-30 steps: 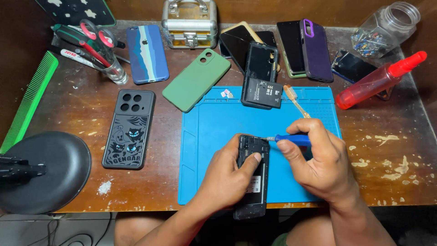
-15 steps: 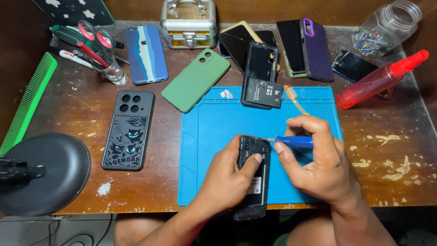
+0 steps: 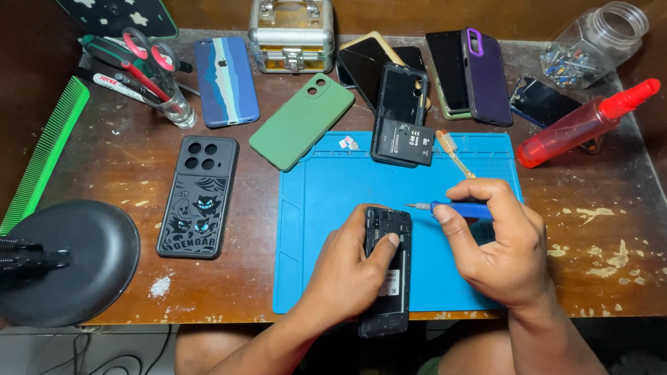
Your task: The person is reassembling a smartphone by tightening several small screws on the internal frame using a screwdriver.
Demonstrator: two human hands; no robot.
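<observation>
At the far left a black lamp base (image 3: 66, 260) is running off the bottom-left corner, and a green comb (image 3: 47, 154) is lying along the table's (image 3: 604, 278) left edge. A cup of tools (image 3: 167, 90) is standing behind a black case (image 3: 197, 196), whose ghost print is facing up. A striped case (image 3: 226, 80) and a green case (image 3: 302, 119) are lying further back, well apart from the hands.

The left hand (image 3: 347, 274) is coming up from below, wrist bent, fingers curling tight around an opened phone (image 3: 386, 274) and thumb pressing across its bare back. The hand is hiding the phone's left edge; its lower end is hanging past the front edge of the blue mat (image 3: 326, 180) and the table. The small parts inside it are too fine to make out.

The right hand (image 3: 504, 250) is pinching a blue screwdriver (image 3: 455, 207) between thumb and forefinger, other fingers folded under, hiding most of the handle. Its metal tip is pointing left, hovering just beside the phone's top right corner; whether it is touching, I cannot tell.

Behind it a battery (image 3: 403, 141) and a brush (image 3: 455, 153) are lying on the mat's back edge, leaving open blue mat in the middle. Right of them, dark phones (image 3: 472, 69), a red spray bottle (image 3: 583, 125) and a jar (image 3: 597, 38) are crowding the back right corner; the jar's contents are only a coloured blur.
</observation>
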